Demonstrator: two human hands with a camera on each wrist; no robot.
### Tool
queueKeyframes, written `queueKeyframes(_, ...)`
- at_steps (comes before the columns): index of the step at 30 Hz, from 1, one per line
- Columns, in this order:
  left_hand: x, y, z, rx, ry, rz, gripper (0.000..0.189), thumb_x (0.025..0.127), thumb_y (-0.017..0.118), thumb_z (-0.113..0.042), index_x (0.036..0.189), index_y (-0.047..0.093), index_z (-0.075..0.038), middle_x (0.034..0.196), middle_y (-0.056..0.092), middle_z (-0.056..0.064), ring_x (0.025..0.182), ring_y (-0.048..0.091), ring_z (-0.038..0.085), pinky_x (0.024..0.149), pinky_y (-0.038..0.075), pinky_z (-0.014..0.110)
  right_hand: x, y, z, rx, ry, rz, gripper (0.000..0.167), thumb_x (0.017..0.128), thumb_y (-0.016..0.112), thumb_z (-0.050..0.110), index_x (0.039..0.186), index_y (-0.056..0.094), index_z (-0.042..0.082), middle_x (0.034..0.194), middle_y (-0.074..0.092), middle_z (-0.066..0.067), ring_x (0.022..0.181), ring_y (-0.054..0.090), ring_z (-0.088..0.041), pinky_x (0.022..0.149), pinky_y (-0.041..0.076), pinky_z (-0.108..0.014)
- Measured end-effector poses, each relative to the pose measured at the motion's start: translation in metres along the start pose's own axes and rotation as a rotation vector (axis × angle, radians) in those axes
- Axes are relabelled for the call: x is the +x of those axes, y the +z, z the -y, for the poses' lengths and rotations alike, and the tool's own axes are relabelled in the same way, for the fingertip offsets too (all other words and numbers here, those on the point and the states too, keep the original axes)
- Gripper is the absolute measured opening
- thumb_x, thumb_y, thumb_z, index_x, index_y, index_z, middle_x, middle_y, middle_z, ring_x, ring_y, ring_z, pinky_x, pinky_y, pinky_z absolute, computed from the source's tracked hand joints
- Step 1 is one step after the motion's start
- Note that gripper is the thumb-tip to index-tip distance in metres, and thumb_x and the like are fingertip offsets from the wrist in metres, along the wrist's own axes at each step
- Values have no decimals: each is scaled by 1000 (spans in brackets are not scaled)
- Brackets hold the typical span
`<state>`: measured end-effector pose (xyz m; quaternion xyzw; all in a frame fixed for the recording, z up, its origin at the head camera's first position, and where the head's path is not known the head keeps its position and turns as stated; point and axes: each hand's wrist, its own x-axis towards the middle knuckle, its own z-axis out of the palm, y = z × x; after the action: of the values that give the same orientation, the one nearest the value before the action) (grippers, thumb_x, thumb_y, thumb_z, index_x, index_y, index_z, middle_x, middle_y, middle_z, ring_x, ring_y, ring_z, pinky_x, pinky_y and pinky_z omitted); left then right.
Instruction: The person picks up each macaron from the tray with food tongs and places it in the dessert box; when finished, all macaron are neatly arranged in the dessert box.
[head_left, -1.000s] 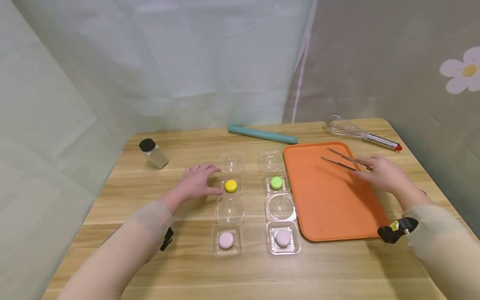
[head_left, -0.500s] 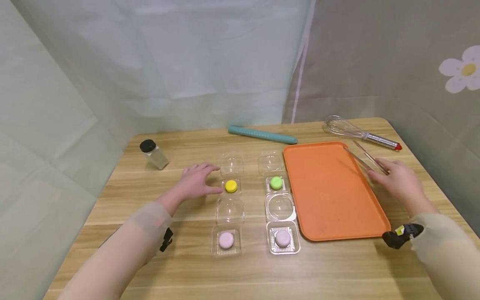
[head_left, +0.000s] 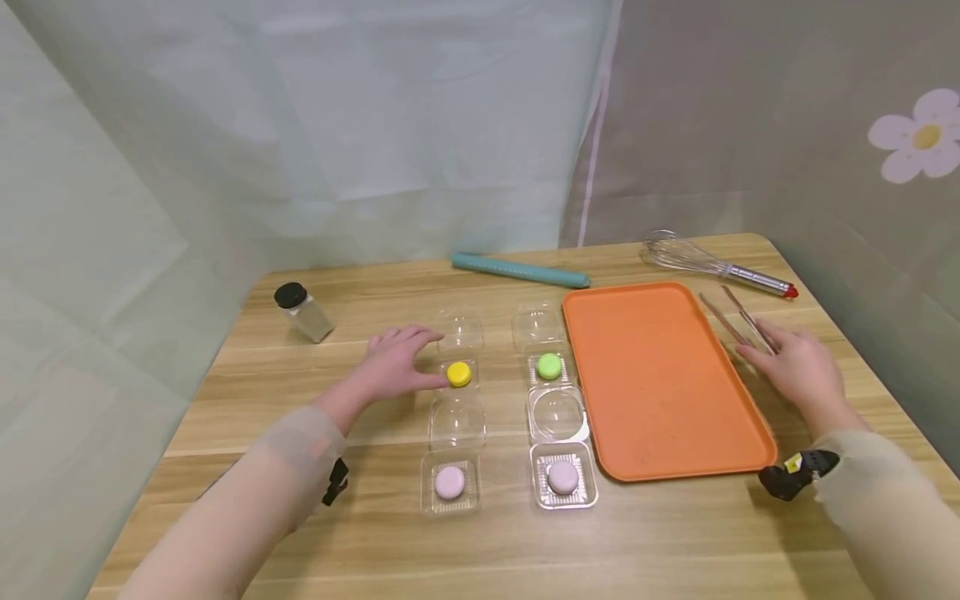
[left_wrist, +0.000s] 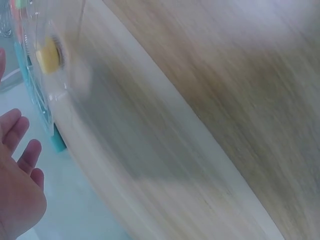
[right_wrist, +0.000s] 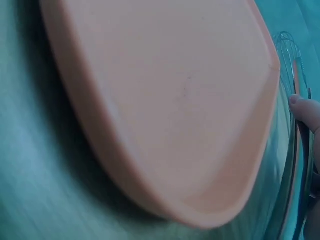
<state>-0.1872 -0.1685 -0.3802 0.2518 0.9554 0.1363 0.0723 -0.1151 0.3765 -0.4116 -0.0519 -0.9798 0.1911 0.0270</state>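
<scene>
Right hand's point(head_left: 804, 367) fingers pinched the tongs point(head_left: 741, 309), just right of the tray point(head_left: 667, 383), long axis roughly along its right edge, tips pointing away. Left hand point(head_left: 393, 367), well left of the tray, had spread fingers.

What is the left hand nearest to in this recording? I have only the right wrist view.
Observer: The left hand, thumb and fingers apart, is beside a round yellow macaron in an open clear plastic box.
Reviewer: How many macarons are out altogether?
Observer: Four: that one, a round lime-green macaron, a round pale pink macaron and a round pale mauve macaron.
Reviewer: What lies beyond the boxes, toward the back?
Observer: A teal cylindrical rod, near the back edge of the wood-grain table.
</scene>
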Motion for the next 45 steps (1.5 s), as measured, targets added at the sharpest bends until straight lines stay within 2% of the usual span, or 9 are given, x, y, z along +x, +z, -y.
queueKeyframes(7, 4, 2, -7, -3, 30, -6, 82, 74, 71, -55, 139, 44, -13, 141, 41, 12, 124, 36, 35, 94, 25, 54, -3, 6, -8, 16, 17, -4, 70, 93, 52, 46, 134, 40, -9, 122, 42, -42, 107, 40, -59, 87, 31, -67)
queueKeyframes(12, 7, 3, -13, -10, 30, 3, 83, 75, 70, -56, 141, 42, -14, 142, 41, 11, 123, 35, 34, 92, 26, 52, -5, 9, -12, 25, 39, 24, 74, 92, 51, 49, 136, 37, -8, 124, 41, -42, 109, 38, -59, 86, 30, -67)
queueKeyframes(24, 14, 6, -21, -14, 62, -13, 82, 75, 70, -55, 141, 42, -14, 143, 39, 10, 124, 34, 33, 92, 25, 52, -9, 13, -6, -11, 137, 44, 85, 88, 44, 64, 140, 35, -3, 123, 37, -41, 108, 37, -56, 73, 37, -65)
queueKeyframes(29, 17, 7, -24, -2, 75, -17, 83, 74, 70, -57, 140, 43, -15, 144, 38, 11, 124, 35, 33, 91, 26, 51, -10, 13, -4, -22, 160, 56, 88, 87, 41, 66, 141, 32, -3, 122, 36, -41, 108, 36, -56, 72, 37, -64)
queueKeyframes(37, 17, 7, -26, -1, 60, -13, 83, 74, 70, -57, 140, 43, -15, 144, 38, 10, 124, 34, 32, 90, 26, 49, -11, 12, -7, -19, 171, 66, 89, 87, 42, 66, 144, 27, 0, 125, 33, -41, 110, 34, -56, 73, 37, -65)
queueKeyframes(42, 16, 3, -21, -24, 31, -26, 83, 74, 72, -55, 141, 43, -16, 144, 39, 8, 124, 34, 32, 94, 25, 51, -7, 8, -7, 6, 151, 46, 87, 88, 44, 64, 144, 28, -1, 124, 35, -41, 110, 34, -55, 74, 36, -66)
queueKeyframes(45, 15, -1, -17, -27, 5, -29, 81, 74, 72, -54, 140, 43, -16, 144, 38, 9, 124, 34, 33, 95, 24, 52, -2, 3, 1, 10, 122, 23, 84, 89, 44, 61, 142, 31, -3, 121, 38, -40, 110, 35, -54, 76, 35, -66)
